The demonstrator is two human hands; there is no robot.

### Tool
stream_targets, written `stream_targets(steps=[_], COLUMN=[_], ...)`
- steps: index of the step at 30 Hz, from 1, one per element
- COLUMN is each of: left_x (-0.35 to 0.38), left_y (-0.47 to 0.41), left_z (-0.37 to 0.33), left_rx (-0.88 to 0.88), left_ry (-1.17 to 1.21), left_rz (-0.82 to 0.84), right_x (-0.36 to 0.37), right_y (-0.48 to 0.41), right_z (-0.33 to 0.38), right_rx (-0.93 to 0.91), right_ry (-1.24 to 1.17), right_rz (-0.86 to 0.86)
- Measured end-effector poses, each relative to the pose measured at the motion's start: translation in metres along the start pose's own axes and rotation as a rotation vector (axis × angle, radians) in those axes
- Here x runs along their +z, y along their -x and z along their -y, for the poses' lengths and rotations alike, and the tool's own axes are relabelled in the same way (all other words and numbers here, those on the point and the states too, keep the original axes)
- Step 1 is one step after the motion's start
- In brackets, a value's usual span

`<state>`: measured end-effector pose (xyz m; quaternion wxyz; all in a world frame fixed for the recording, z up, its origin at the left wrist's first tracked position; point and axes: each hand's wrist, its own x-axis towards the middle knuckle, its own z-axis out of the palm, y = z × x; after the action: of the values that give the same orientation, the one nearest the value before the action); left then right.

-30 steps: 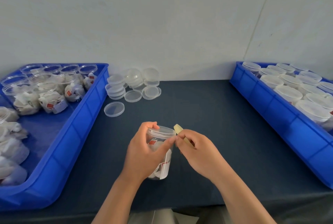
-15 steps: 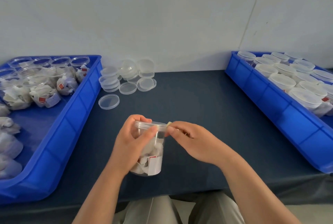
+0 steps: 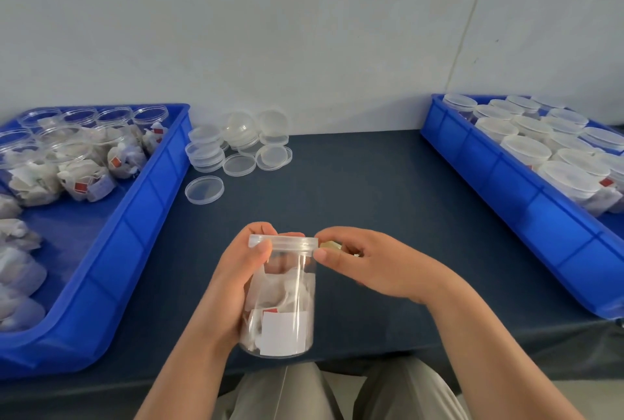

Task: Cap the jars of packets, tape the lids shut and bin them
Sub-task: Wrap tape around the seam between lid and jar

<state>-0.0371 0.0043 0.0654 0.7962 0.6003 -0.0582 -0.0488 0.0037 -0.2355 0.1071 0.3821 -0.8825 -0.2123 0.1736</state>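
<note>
Head view: at the near edge of the dark worktop (image 3: 354, 190), the left hand (image 3: 236, 284) grips a clear jar (image 3: 282, 298) of packets, roughly upright, with its thumb on the lid (image 3: 283, 241) that caps it. The right hand (image 3: 364, 264), fingers curled, pinches a small tan piece, probably tape (image 3: 329, 245), at the lid's right rim. Loose lids (image 3: 236, 149) lie far left beside the left bin (image 3: 111, 250) of open jars. The right bin (image 3: 506, 203) holds capped ones.

No text can be read on the jar's (image 3: 280, 298) packets
</note>
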Motion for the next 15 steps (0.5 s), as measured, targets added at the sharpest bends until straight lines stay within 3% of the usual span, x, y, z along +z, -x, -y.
stream_targets(steps=[10,15], left_x=[-0.003,0.005], left_y=[-0.003,-0.010], left_z=[0.001,-0.002], left_rx=[-0.021,-0.045], left_ry=[-0.071,-0.272], left_rz=[0.225,0.198], right_x=[-0.003,0.009], right_y=[0.012,0.016], right_z=[-0.005,-0.011], right_rx=[-0.060,-0.170], right_ry=[-0.044,-0.135], right_rz=[0.055,-0.014])
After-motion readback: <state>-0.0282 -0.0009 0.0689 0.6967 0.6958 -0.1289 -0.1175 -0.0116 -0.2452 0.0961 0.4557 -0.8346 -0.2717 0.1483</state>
